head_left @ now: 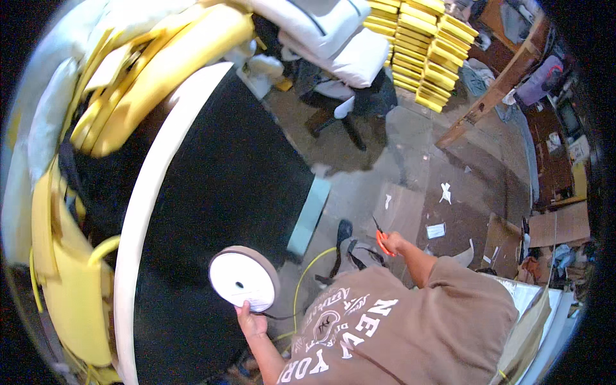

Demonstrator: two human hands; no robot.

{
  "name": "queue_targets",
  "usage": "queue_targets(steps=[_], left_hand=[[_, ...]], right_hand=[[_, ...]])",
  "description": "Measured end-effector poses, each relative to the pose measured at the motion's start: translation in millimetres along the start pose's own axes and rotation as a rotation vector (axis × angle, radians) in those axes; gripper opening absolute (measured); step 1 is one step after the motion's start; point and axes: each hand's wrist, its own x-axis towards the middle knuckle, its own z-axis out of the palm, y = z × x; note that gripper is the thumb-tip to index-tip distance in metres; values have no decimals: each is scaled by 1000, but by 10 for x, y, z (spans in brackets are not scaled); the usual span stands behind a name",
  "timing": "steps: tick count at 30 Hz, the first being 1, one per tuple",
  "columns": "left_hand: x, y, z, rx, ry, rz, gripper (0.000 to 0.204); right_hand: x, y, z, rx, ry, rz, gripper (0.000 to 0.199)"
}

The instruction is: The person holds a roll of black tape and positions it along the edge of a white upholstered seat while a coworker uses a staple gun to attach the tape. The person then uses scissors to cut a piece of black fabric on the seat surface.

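My left hand (251, 321) grips the lower rim of a large round roll of tape (244, 278), white on its face with a tan edge, held over a big panel covered in black fabric (218, 186). A thin dark strand trails from the roll toward my body. My right hand (393, 242) is out to the right over the floor, closed on orange-handled scissors (383, 240) whose blades point up and left. My brown shirt (398, 327) fills the lower middle of the view.
The black panel has a white rim (149, 192). Yellow foam pieces (160, 64) lie at the left and a stack of them (423, 45) at the top. White cushions (333, 32) rest on a black chair (346, 102). A yellow hose (308, 269) and paper scraps (436, 230) lie on the concrete floor.
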Motion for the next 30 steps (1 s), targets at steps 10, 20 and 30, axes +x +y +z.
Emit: queue_targets(steps=[10, 20, 30], left_hand=[[1347, -611, 2865, 64, -365, -125, 67], [2048, -960, 3873, 184, -335, -176, 60], [2995, -1203, 5051, 65, -387, -191, 64]], right_hand=[[985, 113, -1630, 519, 249, 178, 24], [1876, -1235, -2835, 995, 370, -29, 17], [2711, -2808, -5012, 481, 567, -40, 38]])
